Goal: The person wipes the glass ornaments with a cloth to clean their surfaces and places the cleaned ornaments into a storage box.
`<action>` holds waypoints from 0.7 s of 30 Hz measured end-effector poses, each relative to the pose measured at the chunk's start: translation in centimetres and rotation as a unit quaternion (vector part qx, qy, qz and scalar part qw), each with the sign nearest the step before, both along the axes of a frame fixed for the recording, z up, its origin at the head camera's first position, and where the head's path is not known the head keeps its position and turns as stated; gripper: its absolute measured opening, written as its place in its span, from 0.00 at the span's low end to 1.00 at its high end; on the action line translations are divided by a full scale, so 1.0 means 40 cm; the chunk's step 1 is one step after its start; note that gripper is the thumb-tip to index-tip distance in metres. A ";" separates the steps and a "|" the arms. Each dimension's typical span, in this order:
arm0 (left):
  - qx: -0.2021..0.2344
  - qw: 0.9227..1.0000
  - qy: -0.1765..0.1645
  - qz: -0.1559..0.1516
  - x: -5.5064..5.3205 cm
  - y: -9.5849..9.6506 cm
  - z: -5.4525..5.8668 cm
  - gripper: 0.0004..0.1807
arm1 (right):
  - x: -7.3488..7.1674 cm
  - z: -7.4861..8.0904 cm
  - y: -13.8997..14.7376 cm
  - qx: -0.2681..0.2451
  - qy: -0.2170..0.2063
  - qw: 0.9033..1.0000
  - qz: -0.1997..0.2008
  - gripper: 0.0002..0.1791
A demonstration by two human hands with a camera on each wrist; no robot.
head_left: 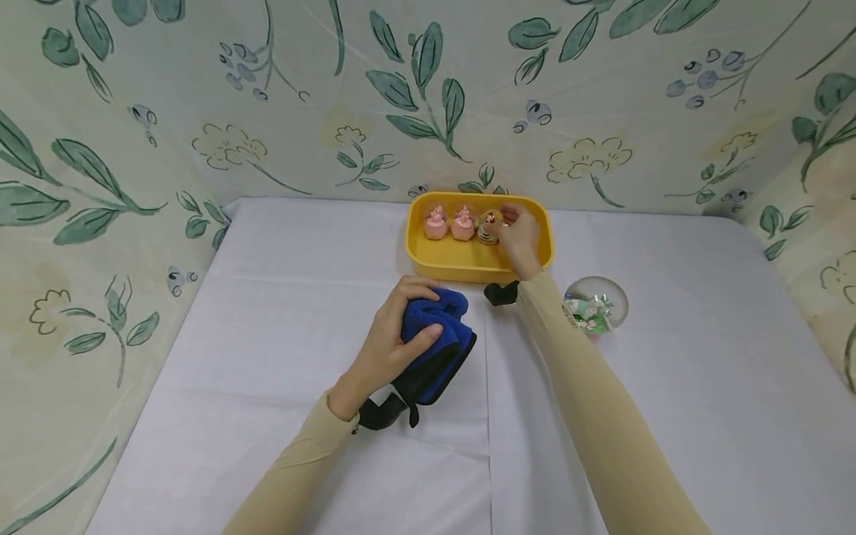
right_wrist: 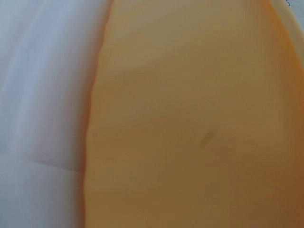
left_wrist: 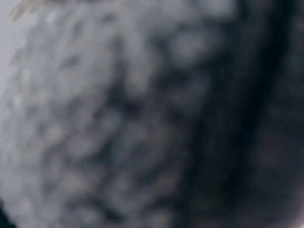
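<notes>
My left hand [head_left: 384, 349] grips a folded blue cloth [head_left: 435, 319] with black edging, held over the middle of the white table. In the left wrist view the cloth [left_wrist: 95, 133] fills the picture as a grey blur. My right hand [head_left: 523, 236] reaches into the yellow tray [head_left: 455, 269] and pinches a small white-and-gold figurine [head_left: 489, 227] with a touch of red. Two pink figurines [head_left: 435, 223] stand beside it, to its left. Only the bare yellow tray [right_wrist: 190, 104] and white cloth show in the right wrist view.
A clear snow globe [head_left: 605, 301] with green and white decoration is on the table right of the tray, partly behind my right forearm. White cloth [head_left: 281, 297] covers the table. Leaf-patterned fabric [head_left: 468, 134] hangs along the back and sides.
</notes>
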State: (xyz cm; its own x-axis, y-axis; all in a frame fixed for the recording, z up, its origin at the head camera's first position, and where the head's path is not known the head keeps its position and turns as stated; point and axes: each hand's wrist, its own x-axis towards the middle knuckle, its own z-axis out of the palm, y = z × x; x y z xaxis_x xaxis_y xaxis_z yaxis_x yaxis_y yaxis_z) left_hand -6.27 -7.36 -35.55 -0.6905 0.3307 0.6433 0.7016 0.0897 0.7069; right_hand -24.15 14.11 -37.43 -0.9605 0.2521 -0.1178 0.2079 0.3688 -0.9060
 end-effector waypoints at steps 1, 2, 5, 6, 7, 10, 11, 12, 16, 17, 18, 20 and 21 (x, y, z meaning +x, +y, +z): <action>0.000 1.000 0.000 0.000 0.000 0.000 0.000 0.24 | 0.003 0.004 0.000 0.000 0.003 1.000 -0.001 0.28; -0.001 1.000 -0.001 0.001 0.000 0.000 0.000 0.24 | 0.008 0.008 -0.001 -0.002 0.006 1.000 -0.002 0.28; -0.003 1.000 0.000 0.004 -0.001 0.000 0.001 0.24 | 0.026 0.025 -0.001 -0.019 0.023 1.000 -0.005 0.28; -0.003 1.000 0.001 0.003 -0.002 0.000 0.001 0.24 | 0.033 0.032 -0.002 -0.027 0.034 0.999 -0.005 0.28; -0.003 1.000 0.002 0.004 -0.002 0.000 0.001 0.24 | 0.040 0.038 -0.002 -0.032 0.048 0.998 -0.006 0.28; -0.003 1.000 0.003 0.004 -0.004 0.000 0.001 0.24 | 0.063 0.061 -0.001 -0.050 0.096 0.994 0.000 0.29; -0.003 1.000 0.003 0.004 -0.004 0.000 0.001 0.24 | 0.071 0.069 0.001 -0.053 0.111 0.992 0.005 0.29; -0.004 1.000 0.000 0.004 -0.004 0.000 0.001 0.25 | 0.080 0.080 0.001 -0.056 0.123 0.991 0.010 0.29; -0.008 1.000 -0.008 0.006 -0.004 0.001 0.002 0.26 | 0.115 0.125 0.008 -0.072 0.160 0.984 0.031 0.28; -0.008 1.000 -0.010 0.006 -0.004 0.002 0.002 0.26 | 0.124 0.136 0.010 -0.078 0.168 0.982 0.035 0.27; -0.008 1.000 -0.012 0.006 -0.004 0.002 0.002 0.26 | 0.132 0.148 0.012 -0.083 0.175 0.980 0.039 0.27; -0.009 1.000 -0.013 0.005 -0.004 0.003 0.003 0.26 | 0.146 0.167 0.018 -0.095 0.193 0.976 0.044 0.27; -0.009 1.000 -0.013 0.005 -0.005 0.004 0.002 0.26 | 0.154 0.176 0.022 -0.096 0.202 0.974 0.046 0.27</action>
State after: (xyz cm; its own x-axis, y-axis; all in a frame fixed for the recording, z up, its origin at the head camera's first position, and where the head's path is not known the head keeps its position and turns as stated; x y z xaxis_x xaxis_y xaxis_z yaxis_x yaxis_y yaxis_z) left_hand -6.47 -7.21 -35.47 -0.7103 0.3348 0.6191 0.6818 0.1090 0.7233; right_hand -18.01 15.00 -30.38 -0.9560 0.1729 0.2370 -0.2049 0.1849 -0.9612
